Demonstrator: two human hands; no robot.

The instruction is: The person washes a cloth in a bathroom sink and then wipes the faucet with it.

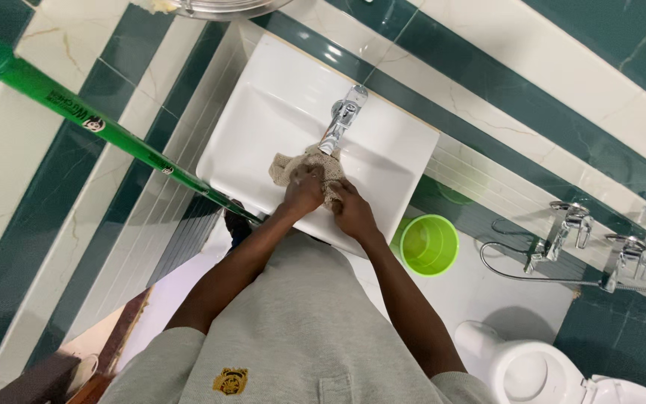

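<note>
Over the front half of a white rectangular washbasin, seen from straight above, both of the person's hands meet on a beige, rough-textured cloth. Their left hand is curled tightly around the cloth, fingers folded over it and knuckles up, with a loose corner of the fabric spilling out toward the basin's left side. Their right hand is closed just as firmly on the other end of the same cloth, touching the left hand, so the fabric is bunched between the two fists. The cloth sits directly under the spout of a chrome tap mounted at the basin's back edge; whether water is running cannot be told. Both forearms reach forward from a grey short-sleeved shirt at the bottom of the view. A green mop handle slants across the left side and ends near the basin's front left corner. Beside the basin's right edge, on the floor, stands a lime-green bucket. Further right, chrome wall taps with a hose are fixed to the green and cream tiled wall, and a white toilet sits in the lower right corner.
</note>
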